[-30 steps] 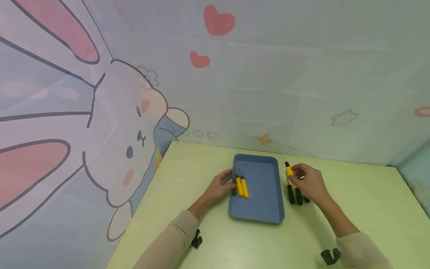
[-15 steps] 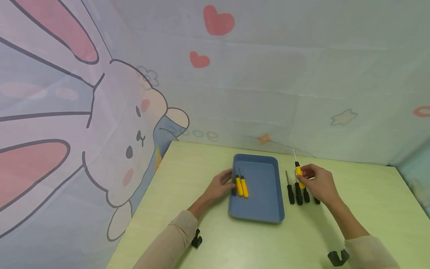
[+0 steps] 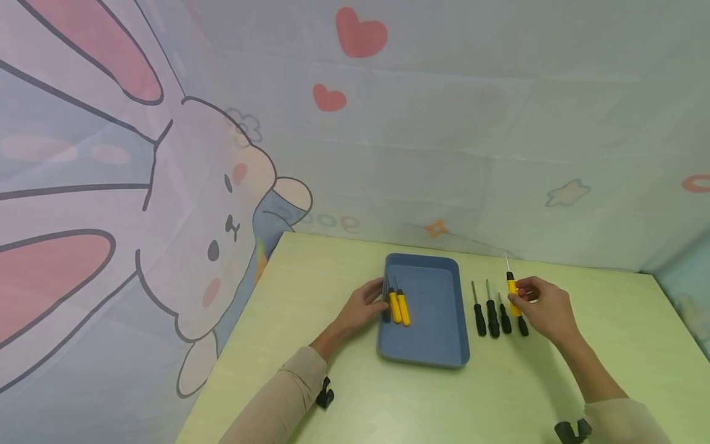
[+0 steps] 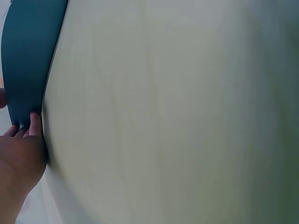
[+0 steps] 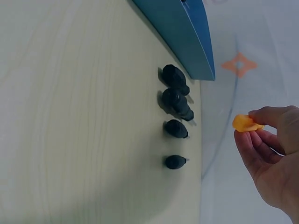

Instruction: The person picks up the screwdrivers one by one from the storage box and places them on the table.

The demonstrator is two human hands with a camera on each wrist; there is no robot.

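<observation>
A blue tray (image 3: 427,351) lies on the table, and my left hand (image 3: 360,306) grips its left wall, with fingers against the outside in the left wrist view. Two yellow-handled screwdrivers (image 3: 403,308) and a dark handle (image 3: 386,316) lie along the tray's left side. My right hand (image 3: 546,306) pinches another yellow-handled screwdriver (image 3: 513,296) between thumb and fingers, shaft pointing away from me. It is raised above the rightmost of several black-handled screwdrivers (image 3: 492,319), partly covering that one. In the right wrist view the held yellow handle (image 5: 245,123) shows end-on.
The black-handled screwdrivers stand in a row right of the tray, shafts toward the back. A printed cloth (image 3: 421,154) hangs behind the pale green table (image 3: 410,407). Black clips (image 3: 325,394) show by both sleeves.
My right hand has moved right with the yellow-handled screwdriver, passing over the row and uncovering more black-handled screwdrivers. The left hand and tray have stayed put.
</observation>
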